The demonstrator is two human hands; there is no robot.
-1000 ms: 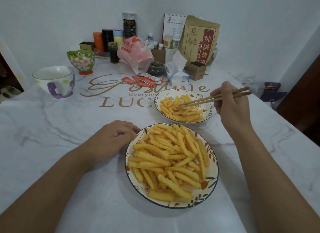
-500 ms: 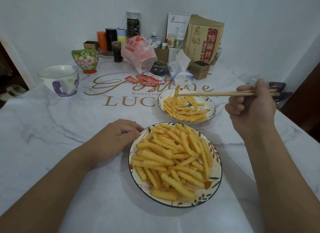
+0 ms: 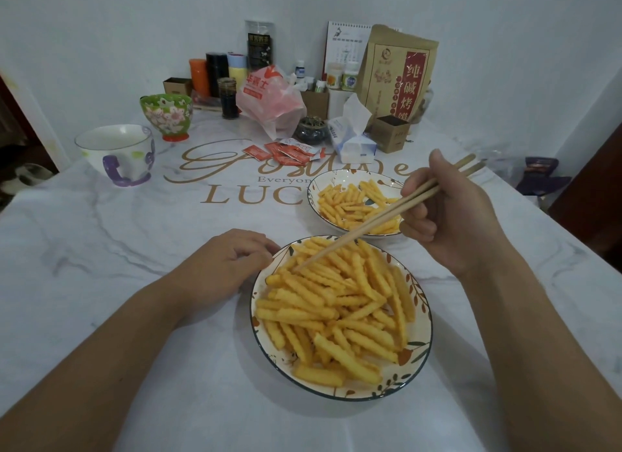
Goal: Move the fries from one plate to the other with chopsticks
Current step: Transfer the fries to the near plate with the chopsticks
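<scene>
Head view: right hand (image 3: 451, 216) pinches the pale wooden chopsticks (image 3: 380, 221), tips on the golden crinkle-cut fries (image 3: 336, 303) heaped on the near leaf-patterned ceramic plate (image 3: 424, 320); left hand (image 3: 222, 266), loosely curled, rests beside its rim; fries probably light, brittle, greasy, so grip one mid-length

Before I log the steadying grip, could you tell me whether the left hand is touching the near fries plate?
Touching. In the head view the left hand's fingertips rest against the near round white leaf-patterned plate's far-left rim, with no gap visible.
</scene>
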